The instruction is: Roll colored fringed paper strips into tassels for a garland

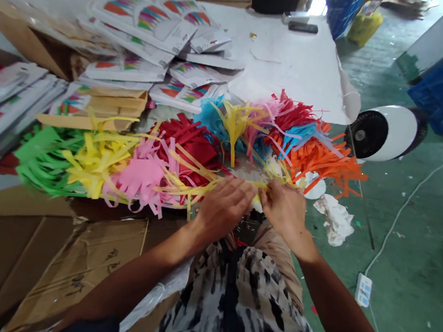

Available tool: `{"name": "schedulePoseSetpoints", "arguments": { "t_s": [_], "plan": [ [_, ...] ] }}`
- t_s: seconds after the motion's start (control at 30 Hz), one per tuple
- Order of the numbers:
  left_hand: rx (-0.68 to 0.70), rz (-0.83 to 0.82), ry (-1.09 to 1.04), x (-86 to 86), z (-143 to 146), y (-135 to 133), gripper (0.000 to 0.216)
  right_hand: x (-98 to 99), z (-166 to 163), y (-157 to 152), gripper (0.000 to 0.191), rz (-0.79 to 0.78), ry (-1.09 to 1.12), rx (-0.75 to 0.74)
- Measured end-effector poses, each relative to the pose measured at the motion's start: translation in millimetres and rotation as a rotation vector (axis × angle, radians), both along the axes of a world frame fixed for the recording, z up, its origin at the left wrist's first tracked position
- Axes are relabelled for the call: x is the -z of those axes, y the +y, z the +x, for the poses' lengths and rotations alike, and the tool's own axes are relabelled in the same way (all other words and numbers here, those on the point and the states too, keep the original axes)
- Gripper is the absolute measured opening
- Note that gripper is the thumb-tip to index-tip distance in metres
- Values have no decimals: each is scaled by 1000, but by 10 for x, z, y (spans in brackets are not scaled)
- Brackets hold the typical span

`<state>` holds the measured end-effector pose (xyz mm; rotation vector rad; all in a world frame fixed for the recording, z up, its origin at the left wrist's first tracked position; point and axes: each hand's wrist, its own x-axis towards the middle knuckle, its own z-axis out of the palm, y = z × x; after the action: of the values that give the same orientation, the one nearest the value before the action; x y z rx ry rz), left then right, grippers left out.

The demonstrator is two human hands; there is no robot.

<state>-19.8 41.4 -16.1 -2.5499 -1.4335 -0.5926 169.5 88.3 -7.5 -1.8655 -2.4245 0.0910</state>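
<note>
At the table's near edge, both of my hands are on a strip of yellow fringed tissue paper [259, 185], its cut strands fanning out to the left and right. My left hand [227, 202] has its fingers pressed together over the paper. Close beside it, my right hand [286, 211] pinches the same strip with thumb and bent fingers. The part under the fingers is hidden. Around the hands lie a dark red tassel bunch [194, 144], a pink bunch [144, 171], a yellow bunch [236, 125] and an orange bunch [320, 163].
Further left are yellow [101, 158] and green fringe bunches [50, 156]. Printed white packets [145, 26] are piled at the back left. A dark phone-like object [303, 27] lies on the white table cover [295, 63]. Right: a white fan [391, 133], power strip [363, 290]. Cardboard [88, 263] lies lower left.
</note>
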Motion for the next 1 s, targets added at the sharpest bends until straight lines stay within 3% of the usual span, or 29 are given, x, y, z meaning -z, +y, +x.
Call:
{"name": "schedulePoseSetpoints", "arguments": {
  "t_s": [0.07, 0.2, 0.27, 0.37, 0.5, 0.6, 0.67, 0.77, 0.87, 0.93, 1.0],
  "plan": [
    [103, -51, -15, 124, 28, -78, 46, -17, 40, 6, 27, 35, 1, -11],
    [102, -167, -33, 235, 32, -167, 58, -84, 222, -70, 28, 271, 53, -18],
    [104, -193, -43, 228, 33, -170, 58, -86, 299, -164, 34, 337, 115, -154],
    [118, -210, -56, 215, 34, -152, 55, -7, 342, -301, 36, 256, 159, -406],
    [123, -215, -102, 206, -130, -190, 50, 132, 368, -324, 31, 216, 172, -424],
    [27, -202, -102, 85, -430, -304, 37, 169, 432, -238, 29, 218, 203, -463],
    [-119, -168, -65, -65, -614, -387, 29, 169, 476, -172, 28, 202, 223, -490],
    [-259, -76, -85, -265, -666, -430, 24, 162, 511, -99, 27, 177, 235, -509],
    [-75, -73, -180, -275, -423, -315, 21, 162, 504, -63, 28, 174, 218, -526],
    [67, -108, -198, -181, -211, -176, 24, 166, 484, -52, 28, 189, 192, -535],
    [106, -140, -189, -62, -57, -38, 26, 169, 461, -46, 29, 209, 153, -535]
  ]
}}
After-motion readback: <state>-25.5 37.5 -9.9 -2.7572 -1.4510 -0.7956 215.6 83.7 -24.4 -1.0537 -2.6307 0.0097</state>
